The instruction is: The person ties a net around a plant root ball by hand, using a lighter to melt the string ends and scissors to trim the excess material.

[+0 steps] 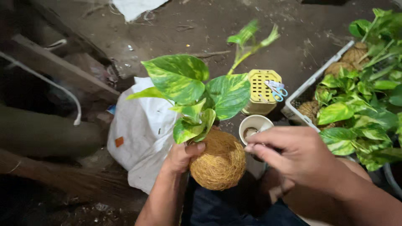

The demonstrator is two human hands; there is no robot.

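Golden-brown coir fibre ball with a variegated pothos plant rising from its top, low in the middle of the view, gripped from the left by the left hand, thumb laid over its upper edge. Just to the right, the right hand, fingertips pinched together near the ball's upper right side; whether anything sits between them, impossible to tell. Behind the fingertips, a small white cup. Left of the ball, a white sack. Farther back, a yellow perforated basket bearing blue-handled scissors. Off right, a white crate full of similar leafy balls.
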